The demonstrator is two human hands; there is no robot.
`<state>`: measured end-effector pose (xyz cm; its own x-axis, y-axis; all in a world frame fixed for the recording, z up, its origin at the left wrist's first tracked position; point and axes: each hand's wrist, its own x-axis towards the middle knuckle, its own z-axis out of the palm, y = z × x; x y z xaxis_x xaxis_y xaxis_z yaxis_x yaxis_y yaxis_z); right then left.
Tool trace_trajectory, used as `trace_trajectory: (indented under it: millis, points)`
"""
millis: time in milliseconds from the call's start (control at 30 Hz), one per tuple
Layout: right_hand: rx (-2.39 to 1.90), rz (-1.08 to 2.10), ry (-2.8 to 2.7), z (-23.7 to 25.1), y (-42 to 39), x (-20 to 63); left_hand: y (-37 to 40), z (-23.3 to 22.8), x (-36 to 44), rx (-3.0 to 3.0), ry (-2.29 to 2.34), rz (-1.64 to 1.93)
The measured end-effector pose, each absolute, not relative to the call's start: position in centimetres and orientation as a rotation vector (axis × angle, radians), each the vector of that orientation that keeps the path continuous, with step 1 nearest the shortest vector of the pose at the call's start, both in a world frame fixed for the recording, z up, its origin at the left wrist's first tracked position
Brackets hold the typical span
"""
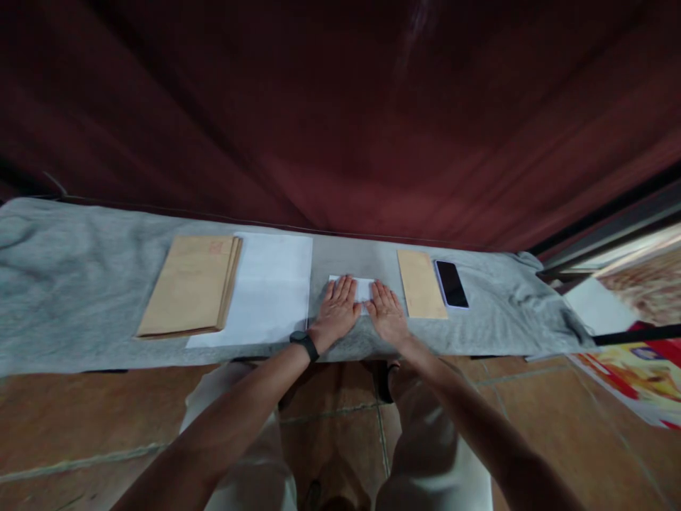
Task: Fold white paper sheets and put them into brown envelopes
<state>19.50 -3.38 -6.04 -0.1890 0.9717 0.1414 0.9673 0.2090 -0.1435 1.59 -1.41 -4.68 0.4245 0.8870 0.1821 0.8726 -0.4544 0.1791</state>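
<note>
Now both hands point(337, 311) flat on small white paper point(364, 290)

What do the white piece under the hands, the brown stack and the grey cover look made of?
White piece: probably paper, matt, judging by its flat, straight-edged look.
Brown stack: likely kraft paper, dull, with thin layered edges showing.
Grey cover: soft-looking fabric, matt, since it wrinkles and drapes; the fibre can't be told.
</note>
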Motion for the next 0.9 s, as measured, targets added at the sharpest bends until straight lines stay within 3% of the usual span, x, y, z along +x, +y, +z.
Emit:
trace_trajectory:
  millis: [900]
  points:
    - [-1.829, 0.041, -2.201, -5.5, -1.4, 19.4, -0.3, -5.5, 0.4, 2.464, 1.871, 0.430]
